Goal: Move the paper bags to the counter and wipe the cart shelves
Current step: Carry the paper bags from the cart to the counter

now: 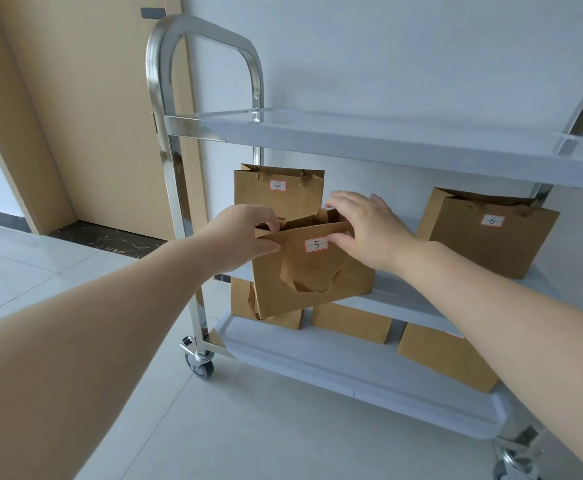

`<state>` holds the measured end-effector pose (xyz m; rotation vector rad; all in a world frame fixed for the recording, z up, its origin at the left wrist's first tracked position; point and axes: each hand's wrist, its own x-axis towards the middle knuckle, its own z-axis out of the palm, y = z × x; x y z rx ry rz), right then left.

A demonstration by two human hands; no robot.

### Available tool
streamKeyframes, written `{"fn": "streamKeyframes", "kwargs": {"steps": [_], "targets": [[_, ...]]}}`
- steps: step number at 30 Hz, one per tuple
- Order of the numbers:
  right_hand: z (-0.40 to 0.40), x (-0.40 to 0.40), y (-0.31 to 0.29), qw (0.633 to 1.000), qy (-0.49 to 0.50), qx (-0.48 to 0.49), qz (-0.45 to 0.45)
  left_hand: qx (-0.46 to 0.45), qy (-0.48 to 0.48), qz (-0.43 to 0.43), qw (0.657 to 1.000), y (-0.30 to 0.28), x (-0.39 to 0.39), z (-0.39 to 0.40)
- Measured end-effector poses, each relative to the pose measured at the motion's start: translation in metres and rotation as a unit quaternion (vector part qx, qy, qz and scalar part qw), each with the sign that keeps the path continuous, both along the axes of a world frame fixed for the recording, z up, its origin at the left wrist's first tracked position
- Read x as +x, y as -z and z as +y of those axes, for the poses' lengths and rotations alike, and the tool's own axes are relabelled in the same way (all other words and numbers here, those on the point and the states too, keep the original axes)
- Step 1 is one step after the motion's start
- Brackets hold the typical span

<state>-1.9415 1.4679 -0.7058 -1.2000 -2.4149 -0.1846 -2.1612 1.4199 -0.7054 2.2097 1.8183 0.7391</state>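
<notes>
A brown paper bag labelled 5 [312, 268] is tilted in front of the cart's middle shelf [397, 299]. My left hand [245, 237] pinches its top left edge, and my right hand [363, 226] grips its top right rim. Bag 4 [278, 188] stands upright behind it on the middle shelf, and bag 6 [487, 233] stands at that shelf's right. Three more brown bags sit on the bottom shelf [318, 362], partly hidden by bag 5 and my right arm.
The cart has a steel frame [160, 98], a bare grey top shelf [369, 140] and caster wheels [200, 367]. It stands against a white wall. A beige door [92, 116] is at the left, and pale floor tiles spread in front.
</notes>
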Motion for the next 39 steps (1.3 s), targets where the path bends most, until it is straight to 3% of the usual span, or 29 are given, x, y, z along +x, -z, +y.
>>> {"fn": "streamKeyframes", "kwargs": {"steps": [8, 15, 24, 39], "targets": [[-0.002, -0.013, -0.005, 0.998, 0.032, -0.058, 0.002, 0.023, -0.012, -0.009, 1.0, 0.009, -0.003, -0.01], [-0.021, -0.043, -0.002, 0.999, 0.012, -0.029, 0.018, 0.036, -0.022, 0.1, 0.994, 0.01, -0.018, -0.023], [-0.051, -0.11, 0.012, 0.999, -0.023, -0.04, 0.029, 0.033, -0.077, 0.117, 0.99, 0.019, -0.064, -0.047], [-0.066, -0.149, 0.113, 0.991, -0.056, -0.12, -0.018, -0.077, -0.104, 0.133, 0.983, 0.125, -0.132, -0.077]]}}
